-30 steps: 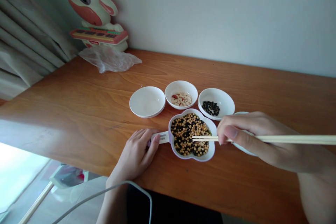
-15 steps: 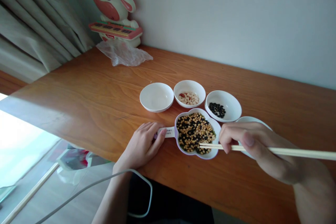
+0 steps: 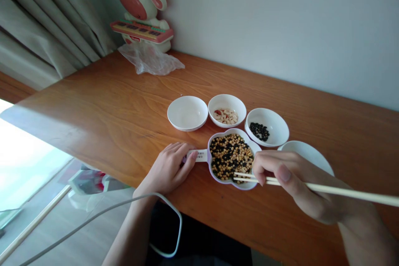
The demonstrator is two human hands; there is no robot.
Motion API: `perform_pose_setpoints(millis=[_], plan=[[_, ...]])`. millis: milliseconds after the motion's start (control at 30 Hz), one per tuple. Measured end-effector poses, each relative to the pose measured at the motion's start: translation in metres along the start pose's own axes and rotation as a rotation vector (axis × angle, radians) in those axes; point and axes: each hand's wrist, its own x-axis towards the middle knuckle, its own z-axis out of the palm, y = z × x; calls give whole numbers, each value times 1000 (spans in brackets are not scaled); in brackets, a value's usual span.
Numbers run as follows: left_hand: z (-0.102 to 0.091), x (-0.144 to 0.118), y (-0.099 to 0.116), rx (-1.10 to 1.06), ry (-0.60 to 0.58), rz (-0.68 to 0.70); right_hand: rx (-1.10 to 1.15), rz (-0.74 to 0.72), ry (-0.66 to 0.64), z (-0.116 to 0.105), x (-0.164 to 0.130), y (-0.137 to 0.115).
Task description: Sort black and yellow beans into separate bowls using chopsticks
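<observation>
A wooden table (image 3: 93, 104) with a warm orange grain runs along a pale wall, with grey curtains (image 3: 40, 25) at the far left. In the far corner stands a cartoon cow figure (image 3: 140, 4) with a crumpled clear plastic bag (image 3: 151, 60) at its foot. Near the front edge sits a flower-shaped dish (image 3: 232, 160) with a short handle, filled with mixed yellow and black beans. Behind it stand three small white bowls in a row: an empty bowl (image 3: 187, 113), a bowl of pale nuts (image 3: 227, 110) with a few red ones, and a bowl of black beans (image 3: 266, 126). A fourth white dish (image 3: 308, 156) lies to the right, partly hidden by the wrist. The left hand (image 3: 170, 170) rests flat, fingers on the dish's handle. The right hand (image 3: 289, 174) grips a pair of chopsticks (image 3: 327, 190), whose tips lie over the beans at the dish's near rim.
</observation>
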Motion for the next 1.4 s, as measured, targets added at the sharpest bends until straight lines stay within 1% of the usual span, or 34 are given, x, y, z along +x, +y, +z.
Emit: perform_pose_setpoints(millis=[133,433,600,767,1133,1300,1400], plan=[[0,-1,0,10,8,2,-16,18,-33,0,3,-3],[1,-1,-2,8,27,-3,-48,50,-12,7,5,5],[2,-1,-4,-1,18,3,-63,103,-13,4,5,5],[1,-1,-4,-11,10,-3,-87,109,-26,1,4,3],[1,0,-1,-46,12,-43,-58,4,7,2,5,8],[1,-1,-2,-42,-3,-47,-70,11,-17,2,5,6],[0,0,-1,-50,-3,-44,-82,-12,-33,3,5,4]])
